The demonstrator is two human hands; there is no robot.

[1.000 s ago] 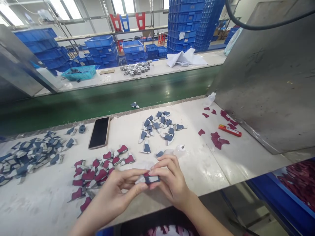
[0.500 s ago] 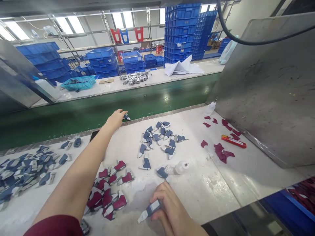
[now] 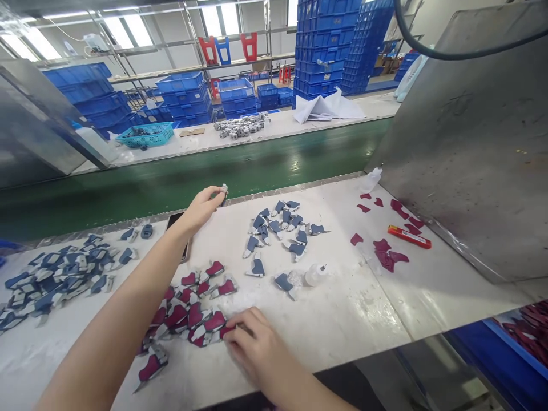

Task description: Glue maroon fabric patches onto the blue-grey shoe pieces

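Note:
At the near edge of the green conveyor belt, my left hand (image 3: 203, 208) is stretched far forward. Its thumb and fingers are closed on a small blue-and-white piece (image 3: 224, 189), mostly hidden by the fingers. Lower down, my right hand (image 3: 257, 345) pinches a maroon-topped piece (image 3: 226, 330) at the right edge of a pile of maroon-and-white pieces (image 3: 194, 314). Several blue boot-shaped pieces (image 3: 275, 227) lie loosely grouped in the middle of the white table. A small clear bottle (image 3: 315, 275) lies beside one more blue boot-shaped piece (image 3: 283, 282).
A heap of blue-and-white pieces (image 3: 64, 271) spreads at the left. Maroon cutouts (image 3: 387, 257) and a red-and-yellow utility knife (image 3: 410, 236) lie right, near a slanted metal panel (image 3: 471, 142). A phone (image 3: 185, 251) lies under my left forearm. Beyond the green conveyor belt (image 3: 265, 162) is another bench.
My right hand has moved left to the maroon pile, and the blue piece it held is out of its fingers. My left hand has lifted its piece slightly at the belt edge.

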